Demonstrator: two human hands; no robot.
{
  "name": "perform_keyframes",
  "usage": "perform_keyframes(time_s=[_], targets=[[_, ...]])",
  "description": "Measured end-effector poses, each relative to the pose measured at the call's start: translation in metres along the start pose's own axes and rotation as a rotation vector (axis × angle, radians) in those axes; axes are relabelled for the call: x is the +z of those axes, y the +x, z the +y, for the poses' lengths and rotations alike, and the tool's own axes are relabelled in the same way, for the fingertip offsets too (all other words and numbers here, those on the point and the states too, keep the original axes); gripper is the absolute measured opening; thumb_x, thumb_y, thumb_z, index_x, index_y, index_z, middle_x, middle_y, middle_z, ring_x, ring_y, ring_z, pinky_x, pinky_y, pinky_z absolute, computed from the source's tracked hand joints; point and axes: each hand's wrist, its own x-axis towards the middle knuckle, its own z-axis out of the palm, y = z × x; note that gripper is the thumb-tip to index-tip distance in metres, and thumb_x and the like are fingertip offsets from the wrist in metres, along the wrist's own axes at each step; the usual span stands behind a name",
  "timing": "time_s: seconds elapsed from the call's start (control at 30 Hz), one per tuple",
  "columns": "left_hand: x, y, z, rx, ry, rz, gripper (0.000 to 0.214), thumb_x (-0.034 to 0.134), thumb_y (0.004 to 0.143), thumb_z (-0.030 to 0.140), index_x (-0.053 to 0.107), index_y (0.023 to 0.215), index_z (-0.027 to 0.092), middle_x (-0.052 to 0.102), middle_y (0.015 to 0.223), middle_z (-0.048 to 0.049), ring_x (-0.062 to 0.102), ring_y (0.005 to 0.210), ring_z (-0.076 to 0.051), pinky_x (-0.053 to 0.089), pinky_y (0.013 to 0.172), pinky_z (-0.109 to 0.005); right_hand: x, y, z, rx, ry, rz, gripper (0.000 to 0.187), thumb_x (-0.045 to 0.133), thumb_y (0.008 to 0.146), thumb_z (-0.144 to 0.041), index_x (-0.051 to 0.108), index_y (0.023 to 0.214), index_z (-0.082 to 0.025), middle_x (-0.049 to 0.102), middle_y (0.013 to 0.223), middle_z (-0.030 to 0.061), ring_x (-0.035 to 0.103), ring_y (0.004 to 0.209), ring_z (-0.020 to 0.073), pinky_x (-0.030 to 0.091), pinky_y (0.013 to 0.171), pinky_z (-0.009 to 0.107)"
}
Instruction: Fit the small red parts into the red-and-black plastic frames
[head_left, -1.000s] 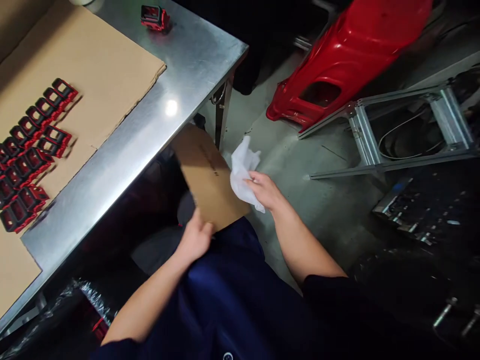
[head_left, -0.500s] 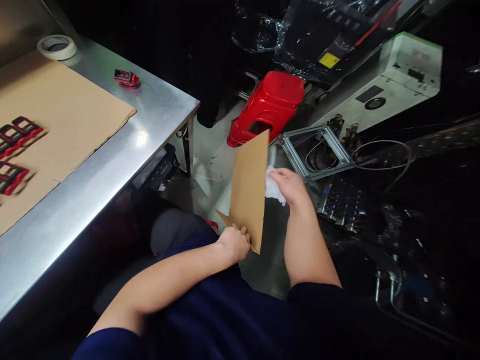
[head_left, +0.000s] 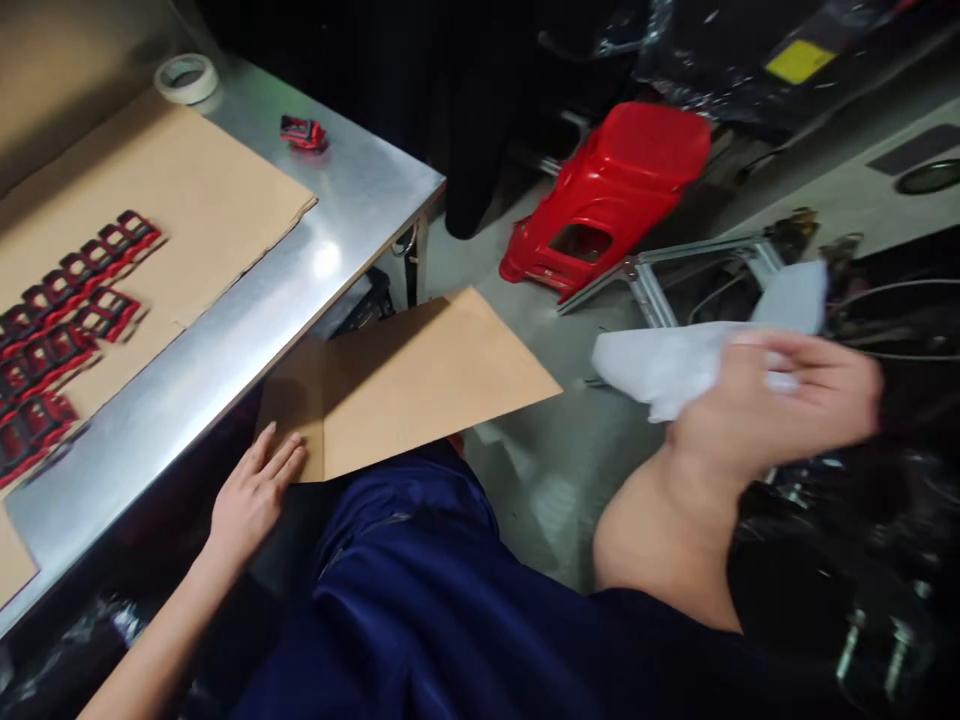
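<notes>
My left hand point(head_left: 253, 492) lies with fingers stretched out at the near corner of a brown cardboard sheet point(head_left: 420, 375), which rests flat over my lap beside the table edge. My right hand point(head_left: 780, 405) is raised at the right, blurred, with its fingers closed round a crumpled white cloth point(head_left: 675, 360). My dark blue clothing point(head_left: 450, 600) fills the lower middle.
A steel table point(head_left: 315, 270) at the left carries a large cardboard sheet point(head_left: 187, 190) with rows of several red-and-black parts point(head_left: 67, 310), one loose red part point(head_left: 302, 132) and a tape roll point(head_left: 185, 77). A red plastic stool point(head_left: 615, 190) and a metal frame point(head_left: 675, 265) lie on the floor.
The small cardboard sheet went from held upright to lying flat over my lap. My left hand let go of its edge and now lies open. My right hand swung right with the cloth.
</notes>
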Motion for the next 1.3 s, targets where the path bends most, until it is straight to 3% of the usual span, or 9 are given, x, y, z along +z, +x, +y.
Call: perform_keyframes(time_s=[0.1,0.2,0.3,0.4,0.53,0.7,0.83,1.07,1.3], targets=[[0.02,-0.05,-0.022,-0.068,-0.088,0.035,0.053,0.044,0.089,0.018,0.065,0.135,0.032,0.058,0.147,0.0018,0.027,0.155,-0.029,0.034,0.124,-0.055,0.008,-0.011,-0.021,0.004,0.216,0.073,0.005,0.061,0.079,-0.032,0.064,0.08,-0.028,0.067,0.085,0.005,0.066,0.089,0.0244,0.048,0.083,0.05],[0.036,-0.064,-0.019,-0.084,-0.209,0.036,0.052,0.047,0.086,0.017,0.067,0.132,0.032,0.061,0.143,0.0004,0.028,0.154,-0.028,0.035,0.123,-0.056,0.022,-0.072,-0.052,0.151,0.44,-0.575,0.012,0.059,0.083,-0.034,0.062,0.091,-0.026,0.065,0.095,0.0067,0.062,0.096,0.0258,0.047,0.089,0.048],[0.049,-0.047,-0.002,-0.073,-0.319,0.045,0.053,0.046,0.084,0.013,0.068,0.13,0.028,0.062,0.143,-0.0013,0.027,0.155,-0.028,0.034,0.123,-0.057,0.039,-0.158,-0.074,0.187,0.536,-1.121,0.015,0.062,0.082,-0.035,0.066,0.084,-0.021,0.068,0.076,0.0041,0.064,0.07,0.0202,0.053,0.07,0.037],[0.056,-0.024,0.012,-0.082,-0.384,0.0,0.058,0.042,0.081,0.01,0.067,0.132,0.025,0.059,0.147,-0.002,0.026,0.155,-0.027,0.033,0.123,-0.057,0.05,-0.221,-0.079,0.189,0.575,-1.404,0.016,0.063,0.08,-0.034,0.069,0.085,-0.02,0.072,0.081,0.0032,0.066,0.075,0.0194,0.054,0.074,0.033],[0.051,-0.004,0.024,-0.117,-0.494,-0.021,0.061,0.042,0.077,0.007,0.066,0.132,0.022,0.054,0.151,-0.0035,0.025,0.156,-0.025,0.028,0.126,-0.053,0.042,-0.247,-0.072,0.185,0.555,-1.591,0.021,0.068,0.076,-0.027,0.07,0.096,-0.021,0.073,0.096,0.0039,0.065,0.083,0.0194,0.053,0.081,0.034],[0.028,0.033,0.055,-0.372,-0.827,-0.02,0.052,0.061,0.067,0.015,0.072,0.118,0.022,0.061,0.144,-0.008,0.035,0.151,-0.035,0.004,0.127,-0.061,0.024,-0.25,-0.072,0.189,0.572,-1.673,0.046,0.072,0.069,-0.019,0.068,0.115,-0.023,0.07,0.116,0.0056,0.064,0.083,0.0185,0.054,0.081,0.034],[0.033,0.084,0.087,-0.448,-0.963,0.018,0.063,0.068,0.076,0.035,0.059,0.135,0.018,0.068,0.129,-0.014,0.063,0.121,-0.032,0.043,0.111,-0.052,0.015,-0.248,-0.072,0.229,0.6,-1.631,0.054,0.076,0.065,-0.019,0.069,0.118,-0.025,0.071,0.119,0.0042,0.066,0.083,0.0187,0.054,0.086,0.035],[0.066,0.133,0.119,-0.496,-1.252,-0.014,0.032,0.067,0.068,0.032,0.069,0.093,0.014,0.068,0.076,-0.0047,0.06,0.063,-0.015,0.046,0.059,-0.025,-0.012,-0.232,-0.037,0.453,0.383,-1.308,0.029,0.067,0.08,-0.037,0.069,0.104,-0.02,0.07,0.086,0.0022,0.062,0.073,0.0172,0.054,0.073,0.031],[0.078,0.148,0.111,-0.731,-1.291,0.19,0.026,0.055,0.07,0.031,0.065,0.088,0.015,0.06,0.069,-0.0008,0.051,0.058,-0.013,0.037,0.053,-0.022,-0.045,-0.185,-0.009,0.569,0.112,-1.015,0.03,0.06,0.084,-0.053,0.062,0.088,-0.023,0.063,0.071,0.0007,0.059,0.06,0.0177,0.048,0.056,0.029]])
